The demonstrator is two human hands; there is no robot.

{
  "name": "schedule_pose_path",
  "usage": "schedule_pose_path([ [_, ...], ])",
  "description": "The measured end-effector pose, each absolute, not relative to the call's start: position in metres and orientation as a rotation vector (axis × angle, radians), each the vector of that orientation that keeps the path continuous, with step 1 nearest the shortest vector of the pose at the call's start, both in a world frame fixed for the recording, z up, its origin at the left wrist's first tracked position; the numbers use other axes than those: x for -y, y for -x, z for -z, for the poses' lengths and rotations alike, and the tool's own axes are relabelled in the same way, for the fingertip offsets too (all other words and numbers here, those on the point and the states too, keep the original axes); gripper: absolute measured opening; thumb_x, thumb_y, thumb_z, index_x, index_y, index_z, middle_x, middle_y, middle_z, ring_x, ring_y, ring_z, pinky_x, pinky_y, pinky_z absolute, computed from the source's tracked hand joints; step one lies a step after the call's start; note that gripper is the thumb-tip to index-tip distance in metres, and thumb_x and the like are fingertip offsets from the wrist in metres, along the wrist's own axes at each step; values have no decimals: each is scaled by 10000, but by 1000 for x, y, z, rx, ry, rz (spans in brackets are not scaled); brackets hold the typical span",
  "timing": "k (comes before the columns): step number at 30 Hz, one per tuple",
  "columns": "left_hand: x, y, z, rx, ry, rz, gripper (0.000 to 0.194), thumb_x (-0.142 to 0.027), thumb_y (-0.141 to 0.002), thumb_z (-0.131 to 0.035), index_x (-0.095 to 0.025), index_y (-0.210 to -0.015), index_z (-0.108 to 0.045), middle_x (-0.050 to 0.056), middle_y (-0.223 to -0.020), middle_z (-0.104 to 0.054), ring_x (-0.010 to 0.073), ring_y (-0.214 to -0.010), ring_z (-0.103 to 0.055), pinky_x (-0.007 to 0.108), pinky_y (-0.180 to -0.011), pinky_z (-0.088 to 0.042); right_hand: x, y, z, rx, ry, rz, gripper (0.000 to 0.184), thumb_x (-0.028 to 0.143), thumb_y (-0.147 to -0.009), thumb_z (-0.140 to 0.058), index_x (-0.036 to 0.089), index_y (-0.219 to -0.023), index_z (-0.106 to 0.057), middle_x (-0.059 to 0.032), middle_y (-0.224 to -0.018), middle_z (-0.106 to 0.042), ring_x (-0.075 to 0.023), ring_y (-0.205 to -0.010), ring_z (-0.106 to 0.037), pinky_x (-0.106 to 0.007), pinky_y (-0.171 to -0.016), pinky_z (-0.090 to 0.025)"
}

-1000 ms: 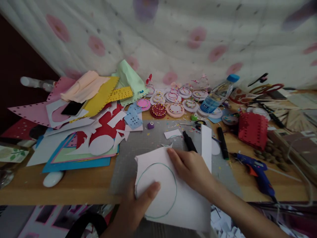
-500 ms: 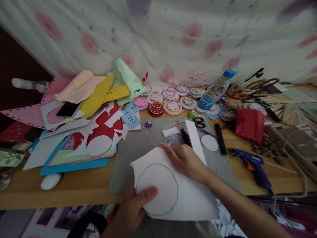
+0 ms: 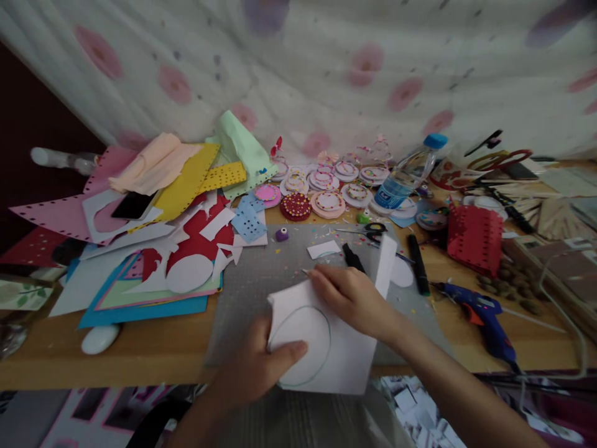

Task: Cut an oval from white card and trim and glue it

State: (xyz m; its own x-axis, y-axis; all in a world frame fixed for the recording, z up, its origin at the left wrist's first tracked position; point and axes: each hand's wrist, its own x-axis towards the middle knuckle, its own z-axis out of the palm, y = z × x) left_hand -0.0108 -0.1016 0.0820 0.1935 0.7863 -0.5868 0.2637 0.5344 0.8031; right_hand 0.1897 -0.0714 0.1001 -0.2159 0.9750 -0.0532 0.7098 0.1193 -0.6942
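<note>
Here we are, low in the centre of the frame: our left thumb presses flat on the white sheet point(image 3: 345, 358), the other fingers tucked behind, so our left hand point(image 3: 261, 364) has its left side pinched. Our right hand point(image 3: 354, 302) curls nearly closed on the sheet's upper edge. A green circle point(image 3: 329, 339) shows beside that left thumb! Beneath lies the grey mat point(image 3: 247, 298), with the black marker point(image 3: 418, 264) right of centre, the blue glue gun point(image 3: 485, 314) at lower right, and coloured papers point(image 3: 149, 308) piled at left.
</note>
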Motion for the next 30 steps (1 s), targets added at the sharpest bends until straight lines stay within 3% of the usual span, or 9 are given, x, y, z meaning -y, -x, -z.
schedule_pose_path([
  [3,93,6,-89,-1271,-1238,-440,331,-390,-677,-763,-185,-931,-708,65,-900,-736,289,-919,-663,331,-779,-498,65,-183,-113,2094,1386,-996,351,506,-874,-553,197,-713,-509,55,-597,-436,-90,-559,-385,-243,-527,-233],
  [6,89,0,-86,-1191,-1238,-414,335,-437,-724,-732,-172,-928,-709,70,-870,-724,258,-859,-659,299,-720,-480,57,-179,-116,2136,1342,-1037,475,540,-792,-651,193,-575,-411,78,-535,-318,-80,-536,-291,-244,-505,-208],
  [9,90,-3,-79,-1158,-1141,-358,324,-464,-753,-700,-155,-849,-695,58,-773,-703,218,-725,-638,265,-600,-436,51,-178,-107,2031,1493,-975,565,604,-773,-638,194,-526,-337,78,-527,-270,-83,-539,-270,-244,-501,-208],
  [20,106,-11,-69,-1488,-1068,-490,329,-459,-690,-752,-172,-812,-647,57,-795,-677,249,-781,-628,309,-669,-431,46,-173,-82,1849,1658,-1095,629,746,-715,-576,192,-500,-369,65,-540,-287,-87,-541,-291,-240,-488,-210],
  [27,104,-7,-71,-1378,-1013,-591,246,-390,-660,-780,-190,-755,-675,36,-726,-679,234,-730,-621,282,-618,-419,48,-173,-65,1777,1605,-1198,588,698,-715,-619,191,-509,-403,71,-525,-280,-80,-519,-279,-231,-453,-184],
  [30,101,-7,-68,-1320,-927,-535,298,-417,-647,-789,-178,-798,-693,47,-749,-701,237,-725,-636,288,-623,-444,49,-171,-69,1775,1601,-1138,575,670,-732,-617,193,-507,-390,67,-520,-291,-82,-521,-285,-232,-457,-189],
])
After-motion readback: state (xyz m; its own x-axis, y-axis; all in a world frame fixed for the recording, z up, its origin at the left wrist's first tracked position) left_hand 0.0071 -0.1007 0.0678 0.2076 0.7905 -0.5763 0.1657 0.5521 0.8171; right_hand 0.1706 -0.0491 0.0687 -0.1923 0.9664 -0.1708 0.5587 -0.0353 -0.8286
